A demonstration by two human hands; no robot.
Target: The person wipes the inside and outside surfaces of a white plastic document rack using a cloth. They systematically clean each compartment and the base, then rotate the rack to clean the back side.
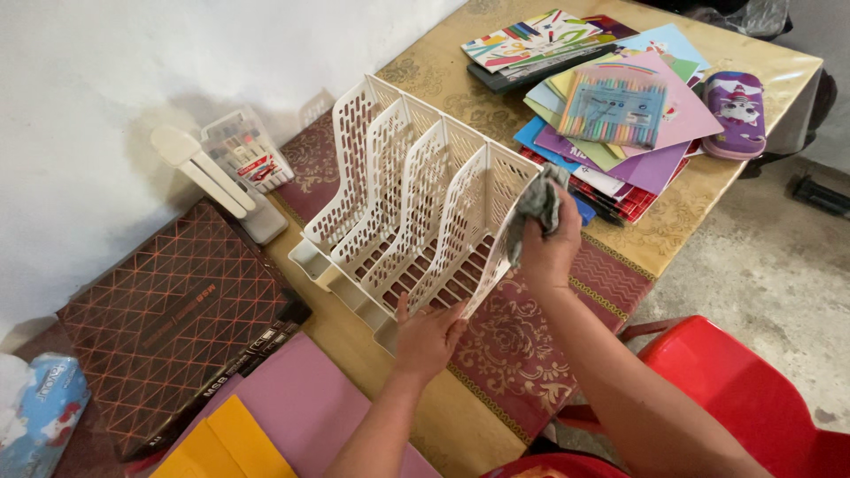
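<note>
A white plastic file rack (pixel 416 204) with four lattice-walled slots stands in the middle of the frame on a surface (pixel 443 71) covered by a gold patterned cloth with a maroon runner across it. The left hand (pixel 428 335), at lower centre, is spread with its fingers curled over the near lower edge of the rack, gripping the base. The right hand (pixel 551 243), right of centre, is closed around a crumpled grey cloth (pixel 537 205) and presses it against the outer side wall of the rack near its upper corner.

In the upper right of the frame lies a spread stack of coloured paper sheets (pixel 655 150), with a clear pack of coloured pens (pixel 613 108) resting on top. A purple pencil case (pixel 735 113) sits just beside the stack at the far right, and colourful booklets (pixel 531 40) lie above it.

At the left, a white desk lamp (pixel 212 181) is folded down near the wall, next to a small clear box of markers (pixel 248 150). A dark box with an orange geometric pattern (pixel 168 319) lies in the lower left, touching pink and yellow folders (pixel 283 416) at the bottom edge. A red plastic chair (pixel 753 389) stands in the lower right corner on the concrete floor.
</note>
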